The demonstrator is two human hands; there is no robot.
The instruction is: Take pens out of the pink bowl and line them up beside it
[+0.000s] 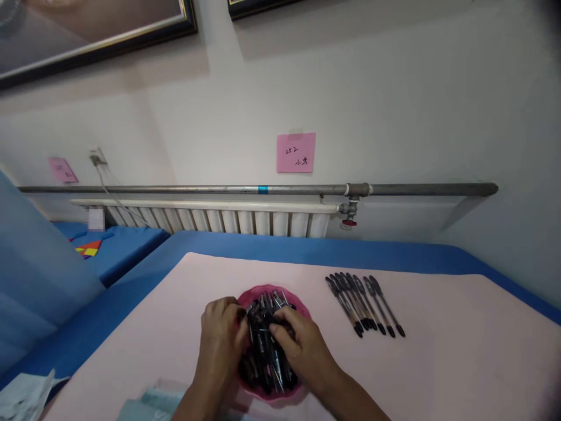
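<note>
A pink bowl (pixel 258 292) heaped with several black pens (pixel 265 362) sits on the pale pink mat (pixel 460 362) near the front edge. My left hand (pixel 221 330) rests on the left side of the heap, its fingers curled into the pens. From the right, my right hand (pixel 300 345) lies over the heap with its fingers bent round some pens. What exactly each hand grips is hidden among the pile. To the right of the bowl, a row of several black pens (pixel 363 304) lies side by side on the mat.
The mat covers a blue table (pixel 307 248) set against a white wall with a radiator (pixel 219 219) and a metal pipe (pixel 263 189). A pink sticky note (pixel 295 152) hangs on the wall. Light blue papers (pixel 26 397) lie at the front left. A second blue table (pixel 118 245) holds coloured shapes.
</note>
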